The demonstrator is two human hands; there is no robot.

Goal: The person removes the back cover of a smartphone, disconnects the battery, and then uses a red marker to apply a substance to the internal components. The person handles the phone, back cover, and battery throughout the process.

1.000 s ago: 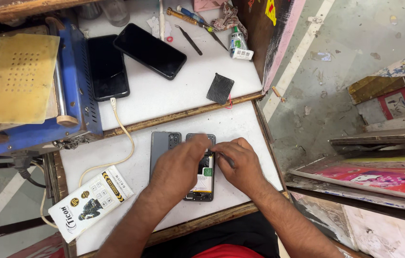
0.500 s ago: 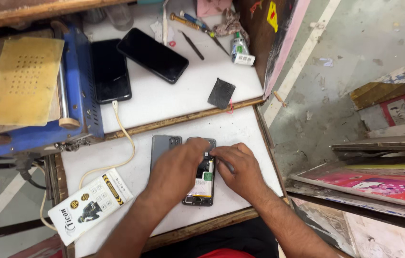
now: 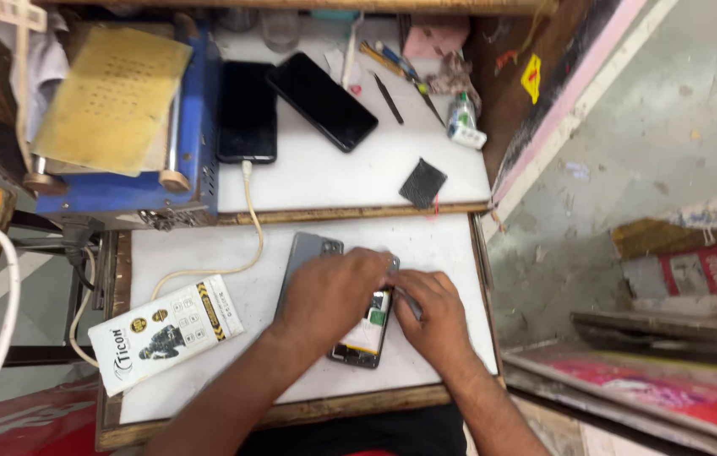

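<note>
An opened phone [image 3: 364, 331] lies on the white work board [image 3: 206, 253], its inner parts showing between my hands. My left hand [image 3: 330, 291] presses down on its upper part, fingers curled over it. My right hand [image 3: 432, 314] rests on the phone's right edge and holds a thin metal tool [image 3: 405, 299] against it. A grey phone back cover [image 3: 306, 257] lies just left of the phone, partly under my left hand.
A white printed box [image 3: 166, 331] lies at the board's left. Two dark phones [image 3: 247, 111] [image 3: 322, 100] rest on the upper shelf, one on a cream cable [image 3: 250, 228]. A blue machine [image 3: 113, 118], a black square pad [image 3: 422, 182], tweezers [image 3: 389, 98] and a small bottle [image 3: 461, 118] stand nearby.
Both hands stay on the opened phone with only slight finger shifts. The view has drifted a little.
</note>
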